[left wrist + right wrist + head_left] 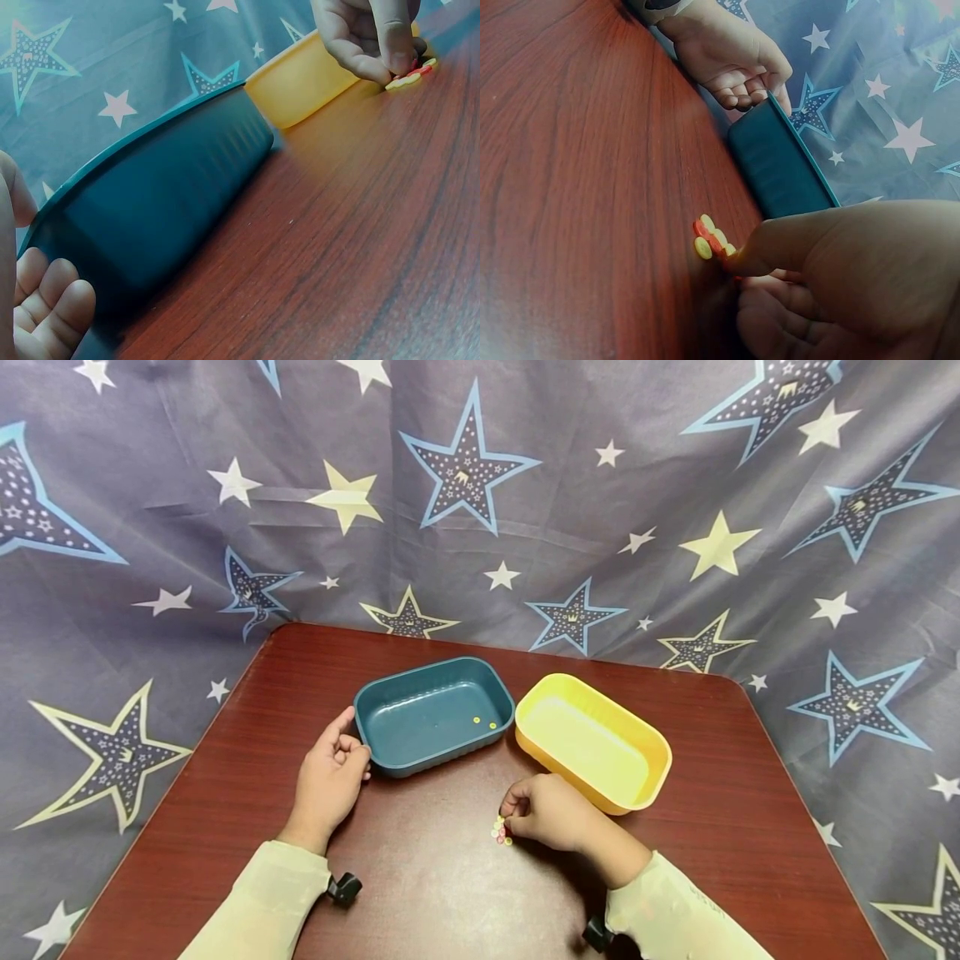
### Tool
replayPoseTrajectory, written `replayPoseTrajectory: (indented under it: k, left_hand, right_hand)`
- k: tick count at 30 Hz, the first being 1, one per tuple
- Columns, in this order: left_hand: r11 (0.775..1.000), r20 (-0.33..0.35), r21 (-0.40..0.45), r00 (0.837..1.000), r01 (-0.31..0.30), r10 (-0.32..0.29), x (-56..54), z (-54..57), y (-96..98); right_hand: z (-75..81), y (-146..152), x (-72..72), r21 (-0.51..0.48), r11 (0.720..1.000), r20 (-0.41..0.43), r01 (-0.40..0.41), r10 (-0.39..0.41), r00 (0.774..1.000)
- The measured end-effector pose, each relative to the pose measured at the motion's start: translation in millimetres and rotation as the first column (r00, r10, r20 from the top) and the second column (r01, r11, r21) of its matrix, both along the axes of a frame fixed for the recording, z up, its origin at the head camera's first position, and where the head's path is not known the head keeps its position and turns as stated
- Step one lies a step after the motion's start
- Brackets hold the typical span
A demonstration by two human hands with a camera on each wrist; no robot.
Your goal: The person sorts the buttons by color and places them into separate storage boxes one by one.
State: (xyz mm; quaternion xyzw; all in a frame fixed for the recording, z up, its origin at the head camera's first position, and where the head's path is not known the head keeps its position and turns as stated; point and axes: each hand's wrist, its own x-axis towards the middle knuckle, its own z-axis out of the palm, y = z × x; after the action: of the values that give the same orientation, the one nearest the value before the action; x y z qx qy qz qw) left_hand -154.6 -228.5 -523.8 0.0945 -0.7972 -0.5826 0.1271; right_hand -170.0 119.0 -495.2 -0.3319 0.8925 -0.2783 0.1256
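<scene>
At the left end of a teal tray (435,750), my left hand (330,785) grips the rim, thumb and index finger at its corner and the other fingers curled below. Two small yellow buttons (484,723) lie inside the tray near its right end. My right hand (551,810) is low over the table, with thumb and index finger pinching at a yellow button on the edge of a small pile. This pile of buttons (703,248), yellow, red and pale, lies flat on the wood beside the thumb tip. The right fingertips partly hide the nearest ones.
A yellow tray (540,752) stands right of the teal one, their near corners almost meeting, just behind my right hand. Both are on a reddish-brown wooden table (420,893). A grey star-patterned cloth (547,552) hangs along the table's back and sides.
</scene>
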Motion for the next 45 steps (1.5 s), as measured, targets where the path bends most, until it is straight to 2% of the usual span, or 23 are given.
replayPoseTrajectory:
  k: [22, 33, 45]
  left_hand:
    - [1.000, 0.001, 0.006, 1.000, 0.000, 0.000, -0.5, -0.2, 0.9]
    - [1.000, -0.007, 0.011, 1.000, 0.008, -0.008, -0.3, -0.1, 0.2]
    - [1.000, -0.006, 0.015, 1.000, 0.009, -0.009, -0.8, -1.3, -0.2]
  right_hand:
    - [0.2, -0.6, 0.9, 0.027, 1.000, -0.004, -0.007, 0.007, 1.000]
    - [-1.3, -1.4, 2.4, 0.044, 0.999, -0.038, 0.016, -0.014, 0.999]
    - [-2.4, 0.0, 1.8, 0.010, 1.000, -0.078, 0.002, -0.001, 0.997]
